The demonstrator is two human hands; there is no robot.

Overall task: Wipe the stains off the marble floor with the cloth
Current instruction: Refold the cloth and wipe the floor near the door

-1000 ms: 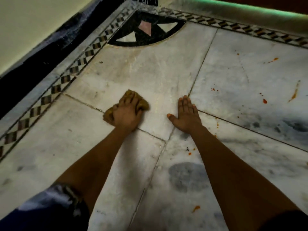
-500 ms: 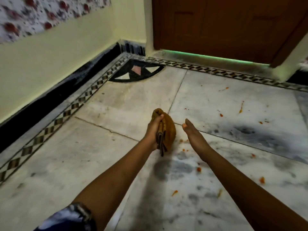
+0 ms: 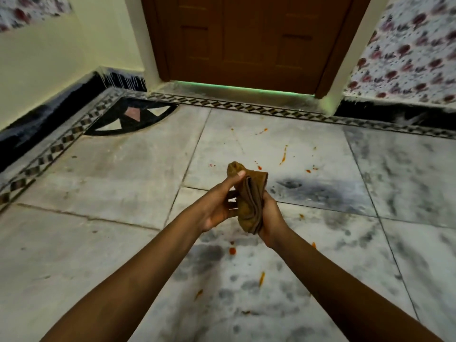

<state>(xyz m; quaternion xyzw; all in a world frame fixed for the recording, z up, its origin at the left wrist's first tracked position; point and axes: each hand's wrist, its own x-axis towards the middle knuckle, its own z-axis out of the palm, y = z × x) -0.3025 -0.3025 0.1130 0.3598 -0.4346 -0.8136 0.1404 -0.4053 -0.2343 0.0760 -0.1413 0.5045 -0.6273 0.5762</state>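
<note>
Both hands are holding the cloth [image 3: 249,196] in the air above the marble floor [image 3: 103,193], in line with the wooden door [image 3: 246,38]. The left hand [image 3: 217,206] is gripping the cloth from one side, its thumb pressing along the upper fold. The right hand [image 3: 270,218] is curling its fingers around the lower part of the folded cloth. Orange stains [image 3: 283,155] are lying on the floor between the cloth and the door; further spots are showing on the side of the cloth away from the door.
</note>
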